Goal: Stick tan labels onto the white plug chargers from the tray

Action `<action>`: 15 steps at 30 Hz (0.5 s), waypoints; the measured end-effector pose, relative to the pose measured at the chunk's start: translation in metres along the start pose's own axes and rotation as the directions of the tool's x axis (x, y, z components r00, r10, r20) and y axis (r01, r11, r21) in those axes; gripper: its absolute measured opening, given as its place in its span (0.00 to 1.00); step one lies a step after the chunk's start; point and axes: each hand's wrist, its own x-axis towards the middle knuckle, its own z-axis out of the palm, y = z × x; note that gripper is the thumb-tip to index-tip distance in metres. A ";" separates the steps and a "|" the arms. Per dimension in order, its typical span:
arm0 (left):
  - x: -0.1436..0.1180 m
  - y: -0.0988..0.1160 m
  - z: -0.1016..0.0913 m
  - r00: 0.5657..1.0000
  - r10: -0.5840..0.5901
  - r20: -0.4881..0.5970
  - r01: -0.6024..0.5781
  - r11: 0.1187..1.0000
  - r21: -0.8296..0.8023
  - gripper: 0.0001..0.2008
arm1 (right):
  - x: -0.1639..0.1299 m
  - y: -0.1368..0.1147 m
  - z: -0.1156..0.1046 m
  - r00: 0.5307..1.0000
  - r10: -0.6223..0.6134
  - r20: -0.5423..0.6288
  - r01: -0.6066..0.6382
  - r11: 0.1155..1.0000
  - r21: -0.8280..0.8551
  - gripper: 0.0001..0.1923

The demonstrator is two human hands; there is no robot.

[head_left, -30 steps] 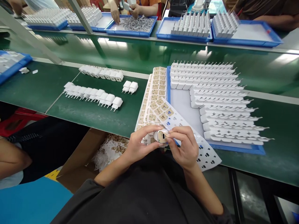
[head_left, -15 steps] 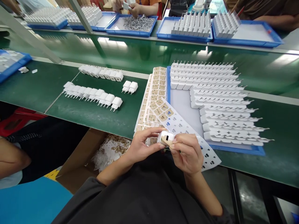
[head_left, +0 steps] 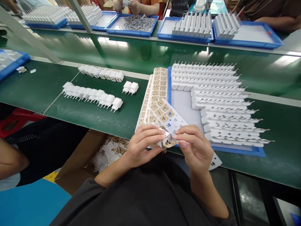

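- A long green workbench (head_left: 94, 116) runs across the view, with a shinier green belt behind it and blue trays along the far edge at 12 o'clock.
- At 6 o'clock, over the near edge of the bench, the left hand (head_left: 138, 147) pinches a small white charger plug (head_left: 165, 140): thumb below, fingers curled over the top, closed tight on its body.
- The right hand (head_left: 196, 147) meets it from 3 o'clock, thumb and forefinger pressed together on a tan sticker (head_left: 169, 143) that lies against the plug's end face; how much of the sticker is stuck down cannot be told.
- Just beyond the fingertips, toward 12 o'clock, lies a fan of white sticker sheets (head_left: 156, 97), some still carrying tan labels; one partly emptied sheet (head_left: 183, 125) passes under the right hand.
- At 1 to 2 o'clock a blue tray (head_left: 237, 150) holds close rows of white plugs (head_left: 218, 97), prongs pointing right, with a bare patch at its near left.
- At 10 o'clock two rows of plugs (head_left: 92, 94) lie on the bench, and a loose pair (head_left: 130, 87) sits beside them.
- At 7 o'clock, below the bench edge, an open cardboard box (head_left: 82, 153) holds discarded paper scraps (head_left: 110, 150).
- At 12 o'clock, well apart, another person's hands (head_left: 131, 4) work above a tray of grey parts (head_left: 138, 22).
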 end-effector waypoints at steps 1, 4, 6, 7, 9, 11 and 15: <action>0.000 0.000 -0.001 1.000 0.018 -0.001 -0.018 0.999 0.038 0.22 | 0.003 -0.003 -0.001 0.998 0.034 0.054 -0.033 0.999 -0.012 0.11; 0.000 0.000 -0.002 0.999 0.041 0.004 -0.042 0.995 0.094 0.21 | 0.009 -0.009 -0.002 0.988 0.060 0.139 -0.055 0.997 -0.046 0.12; 0.000 0.000 -0.003 0.999 0.040 -0.001 -0.040 0.994 0.097 0.21 | 0.010 -0.010 -0.002 0.986 0.040 0.162 -0.029 0.997 -0.069 0.12; 0.000 0.000 -0.004 0.999 0.035 -0.002 -0.035 0.995 0.093 0.21 | 0.010 -0.009 -0.002 0.985 0.022 0.170 -0.009 0.997 -0.076 0.12; 0.001 0.001 -0.004 1.000 0.019 -0.002 -0.019 0.997 0.077 0.22 | 0.010 -0.008 -0.002 0.983 -0.019 0.183 0.036 0.996 -0.087 0.12; 0.001 0.001 -0.003 1.000 -0.003 0.001 0.003 0.998 0.056 0.22 | 0.009 -0.006 -0.001 0.980 -0.063 0.190 0.082 0.992 -0.098 0.13; 0.001 0.002 -0.003 0.999 -0.034 0.006 0.034 0.999 0.031 0.21 | 0.009 -0.003 0.000 0.973 -0.124 0.194 0.149 0.981 -0.121 0.13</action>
